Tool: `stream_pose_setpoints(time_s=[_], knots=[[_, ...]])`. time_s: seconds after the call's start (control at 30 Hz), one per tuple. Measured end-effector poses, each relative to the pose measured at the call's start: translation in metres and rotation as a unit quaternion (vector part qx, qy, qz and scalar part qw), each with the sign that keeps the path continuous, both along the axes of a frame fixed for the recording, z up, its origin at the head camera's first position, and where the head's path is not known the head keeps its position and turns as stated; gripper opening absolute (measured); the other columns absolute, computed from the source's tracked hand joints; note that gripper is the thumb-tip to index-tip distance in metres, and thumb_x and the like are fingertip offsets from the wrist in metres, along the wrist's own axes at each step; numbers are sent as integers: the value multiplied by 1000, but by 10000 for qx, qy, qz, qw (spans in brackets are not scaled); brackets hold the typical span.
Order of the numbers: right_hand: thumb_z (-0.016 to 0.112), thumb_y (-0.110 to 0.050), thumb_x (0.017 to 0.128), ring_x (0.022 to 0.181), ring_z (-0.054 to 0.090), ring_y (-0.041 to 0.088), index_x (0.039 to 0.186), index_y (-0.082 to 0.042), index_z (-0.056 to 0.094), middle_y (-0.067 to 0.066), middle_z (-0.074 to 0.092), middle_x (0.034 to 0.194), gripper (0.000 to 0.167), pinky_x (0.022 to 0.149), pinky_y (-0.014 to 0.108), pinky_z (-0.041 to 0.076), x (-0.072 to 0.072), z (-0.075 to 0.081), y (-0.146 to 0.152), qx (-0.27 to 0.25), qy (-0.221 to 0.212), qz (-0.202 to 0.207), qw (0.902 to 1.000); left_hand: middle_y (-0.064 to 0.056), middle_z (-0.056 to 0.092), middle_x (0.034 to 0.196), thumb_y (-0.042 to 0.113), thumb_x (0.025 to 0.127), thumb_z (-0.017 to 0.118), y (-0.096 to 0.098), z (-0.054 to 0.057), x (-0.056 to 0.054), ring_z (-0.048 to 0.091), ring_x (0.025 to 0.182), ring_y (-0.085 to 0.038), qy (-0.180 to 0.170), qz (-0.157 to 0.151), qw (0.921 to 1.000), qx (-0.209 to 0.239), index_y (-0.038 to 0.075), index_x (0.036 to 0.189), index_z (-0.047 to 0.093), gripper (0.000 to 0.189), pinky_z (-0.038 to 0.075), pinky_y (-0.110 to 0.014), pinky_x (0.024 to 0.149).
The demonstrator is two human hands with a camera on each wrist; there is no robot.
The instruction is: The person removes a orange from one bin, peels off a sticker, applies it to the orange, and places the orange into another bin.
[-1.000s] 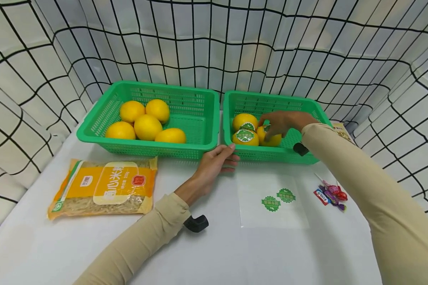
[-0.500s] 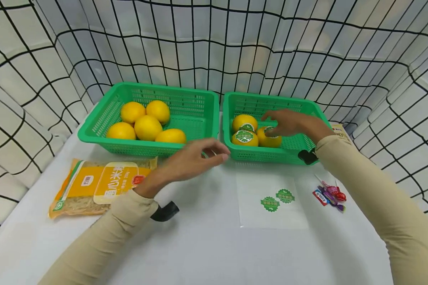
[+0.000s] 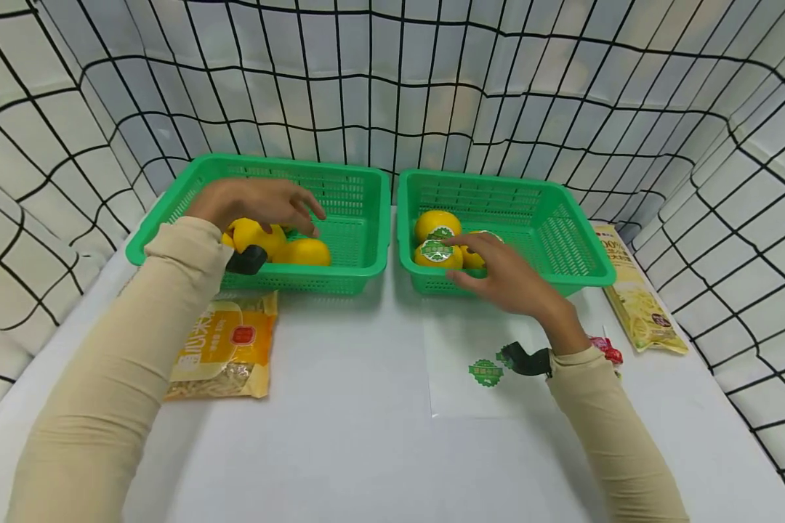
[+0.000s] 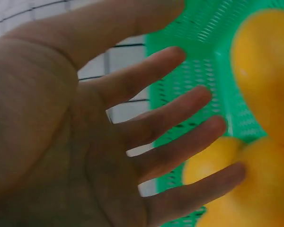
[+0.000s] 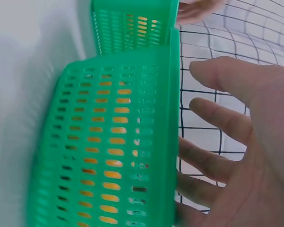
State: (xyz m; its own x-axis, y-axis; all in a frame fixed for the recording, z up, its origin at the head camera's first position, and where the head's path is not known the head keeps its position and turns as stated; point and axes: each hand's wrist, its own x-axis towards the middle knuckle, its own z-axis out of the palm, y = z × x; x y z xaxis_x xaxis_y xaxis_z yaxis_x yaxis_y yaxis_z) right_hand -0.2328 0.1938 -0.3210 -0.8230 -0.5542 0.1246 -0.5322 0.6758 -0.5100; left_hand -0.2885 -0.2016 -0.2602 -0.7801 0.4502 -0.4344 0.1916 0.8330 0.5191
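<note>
Over the left basket (image 3: 360, 218), a green plastic one, the person's left hand (image 3: 268, 203) hovers palm down, fingers spread well apart from each other and nothing in them. A little heap of yellow fruit (image 3: 304, 252) sits in there right under the hand; I honestly can't tell if any fingertip is touching it, and the hand blocks part of the pile anyway. The right hand (image 3: 506, 280) is by the front edge of the right basket (image 3: 530, 211), also green, thumb and fingers apart and holding nothing. Three labelled fruits (image 3: 437, 254) are bunched at the left end of that basket, at least two wearing green stickers, and the fingertips overlap one of them from where I'm standing, so contact's anybody's guess. Both baskets sit side by side on a white table (image 3: 340, 450), up against a black net (image 3: 399, 109). In front of the left one lies an orange noodle bag (image 3: 225, 349), half behind the sleeve. Over on the right there's a clear sheet (image 3: 448, 396) with green stickers (image 3: 485, 373), some red candy (image 3: 607, 350) and a yellow packet (image 3: 641, 298).
</note>
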Motion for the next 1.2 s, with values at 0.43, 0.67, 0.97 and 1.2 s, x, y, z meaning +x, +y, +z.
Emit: stream_pose_setpoints(time_s=[0.43, 0.67, 0.97, 1.2], knots=[[73, -28, 102, 146, 45, 35, 153, -11, 54, 12, 51, 157, 57, 118, 62, 40, 9, -14, 1, -483, -74, 22, 9988, -25, 38, 159, 41, 100, 70, 9, -19, -25, 41, 142, -46, -1349, -72, 9881, -729, 15, 158, 43, 69, 51, -54, 110], [73, -27, 102, 148, 42, 36, 153, -10, 54, 13, 50, 158, 57, 119, 64, 38, 7, -12, 4, -547, -125, 18, 9984, -20, 45, 143, 41, 98, 68, 17, -19, -26, 51, 122, -34, -974, -113, 9899, -1027, 18, 147, 46, 59, 58, -44, 94], [71, -25, 104, 149, 42, 37, 150, -9, 56, 12, 51, 158, 52, 120, 65, 36, 4, -7, 18, -640, -30, -227, 9977, -22, 37, 160, 35, 101, 66, 14, 4, -5, 54, 123, -37, 443, 169, 9983, 326, 17, 152, 40, 60, 55, -47, 94], [71, -25, 104, 143, 48, 39, 145, -5, 61, 14, 58, 151, 47, 118, 64, 40, 4, -9, 24, -375, 96, -326, 9987, -7, 50, 148, 21, 96, 74, 25, 6, 55, 56, 122, -29, 1382, 23, 9771, 1620, 20, 146, 49, 55, 51, -47, 100]])
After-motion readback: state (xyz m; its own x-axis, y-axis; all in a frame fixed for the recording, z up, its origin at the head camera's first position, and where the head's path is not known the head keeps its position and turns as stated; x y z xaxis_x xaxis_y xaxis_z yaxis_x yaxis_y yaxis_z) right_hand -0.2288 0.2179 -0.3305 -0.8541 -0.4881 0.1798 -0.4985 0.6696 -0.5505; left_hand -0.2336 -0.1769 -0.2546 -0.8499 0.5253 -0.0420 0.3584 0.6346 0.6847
